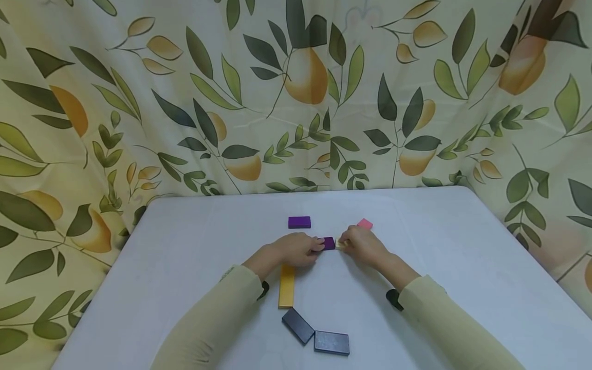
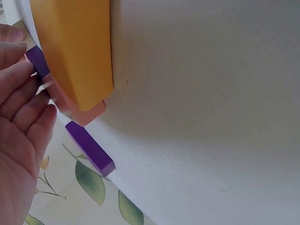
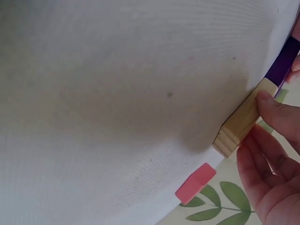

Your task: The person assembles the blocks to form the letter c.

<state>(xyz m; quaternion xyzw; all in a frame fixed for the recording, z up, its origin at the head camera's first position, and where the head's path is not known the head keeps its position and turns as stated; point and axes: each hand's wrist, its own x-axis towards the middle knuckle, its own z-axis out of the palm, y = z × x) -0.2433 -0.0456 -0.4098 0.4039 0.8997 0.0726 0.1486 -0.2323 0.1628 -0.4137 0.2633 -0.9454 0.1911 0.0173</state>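
My left hand (image 1: pixel 296 249) pinches the left part of a dark purple block (image 1: pixel 329 243) on the white table. At that block's right end is a plain wooden block (image 3: pixel 244 116), the two standing end to end. Thumb and fingers of my right hand (image 1: pixel 363 244) pinch the wooden block from its sides. A yellow-orange block (image 1: pixel 287 288) extends toward me from under the left hand. In the left wrist view a pale pink block (image 2: pixel 93 114) shows beyond it, near the left fingers; the head view hides it behind the hand.
Nearer me, two dark grey blocks (image 1: pixel 298 326) (image 1: pixel 331 343) meet at a corner, one slanting up to the yellow-orange block's end. Farther back lies a separate purple block (image 1: pixel 299 222). A coral-pink block (image 1: pixel 365 223) sits just behind the right hand. A leaf-patterned curtain (image 1: pixel 305 128) hangs behind the table.
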